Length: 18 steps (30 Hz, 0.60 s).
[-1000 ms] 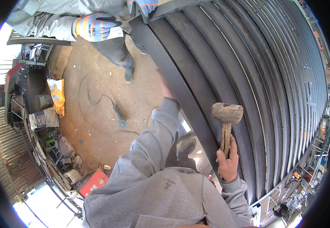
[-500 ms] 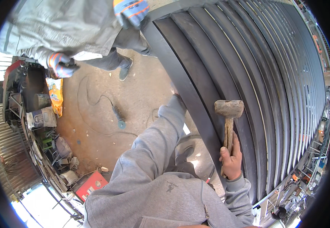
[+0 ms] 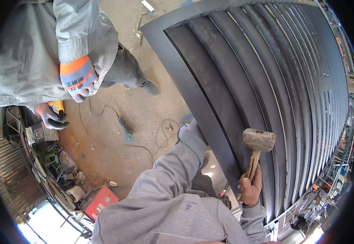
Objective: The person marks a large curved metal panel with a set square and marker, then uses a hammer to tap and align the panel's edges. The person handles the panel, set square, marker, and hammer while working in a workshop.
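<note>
My right hand (image 3: 251,189) is closed around the wooden handle of a mallet (image 3: 259,139) with a worn, barrel-shaped head. The mallet is held head-up over the dark slats of a large louvered metal panel (image 3: 187,81). Its broad, flat frame edge runs diagonally beside my left arm. My left forearm, in a grey sleeve (image 3: 181,142), reaches to that edge. The left hand itself is hidden there, so its fingers cannot be seen.
At the upper left stands a co-worker in a grey jacket (image 3: 18,61), wearing grey and orange gloves (image 3: 78,79). An angle grinder (image 3: 124,125) lies on the floor with its cord trailing. A red box (image 3: 101,202) and scrap line the left side.
The co-worker has shifted left, away from the panel, one gloved hand leaving its far corner. My right hand and the mallet appear lower in view. My left hand has passed out of sight.
</note>
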{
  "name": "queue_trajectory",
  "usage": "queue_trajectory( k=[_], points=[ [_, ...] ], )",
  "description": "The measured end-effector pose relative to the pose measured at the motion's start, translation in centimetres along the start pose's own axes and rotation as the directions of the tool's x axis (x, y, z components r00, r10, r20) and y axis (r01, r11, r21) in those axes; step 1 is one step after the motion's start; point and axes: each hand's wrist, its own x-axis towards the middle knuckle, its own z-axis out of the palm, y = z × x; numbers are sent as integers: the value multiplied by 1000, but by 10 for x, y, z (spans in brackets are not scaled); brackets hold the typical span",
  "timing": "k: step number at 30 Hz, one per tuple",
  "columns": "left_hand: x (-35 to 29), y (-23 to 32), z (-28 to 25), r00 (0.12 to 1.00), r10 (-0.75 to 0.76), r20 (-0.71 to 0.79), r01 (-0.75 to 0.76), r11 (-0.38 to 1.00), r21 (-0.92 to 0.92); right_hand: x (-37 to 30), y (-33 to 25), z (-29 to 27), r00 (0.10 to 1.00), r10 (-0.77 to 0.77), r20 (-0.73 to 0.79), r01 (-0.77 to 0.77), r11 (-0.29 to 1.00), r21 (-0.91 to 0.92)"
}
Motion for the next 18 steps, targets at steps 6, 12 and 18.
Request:
queue_trajectory(
  k=[6, 12, 18],
  points=[
    [3, 4, 0, 1000, -7, -16, 7, 1000, 16, 1, 0, 0, 999, 48, -22, -48, 999, 3],
    [4, 8, 0, 1000, -1, -26, 2, 999, 32, 4, -3, -2, 992, 122, -13, -122, 993, -1],
    [8, 37, 5, 998, 48, -34, -45, 997, 64, 2, -1, 0, 987, 149, -57, -149, 989, 7]
  ],
)
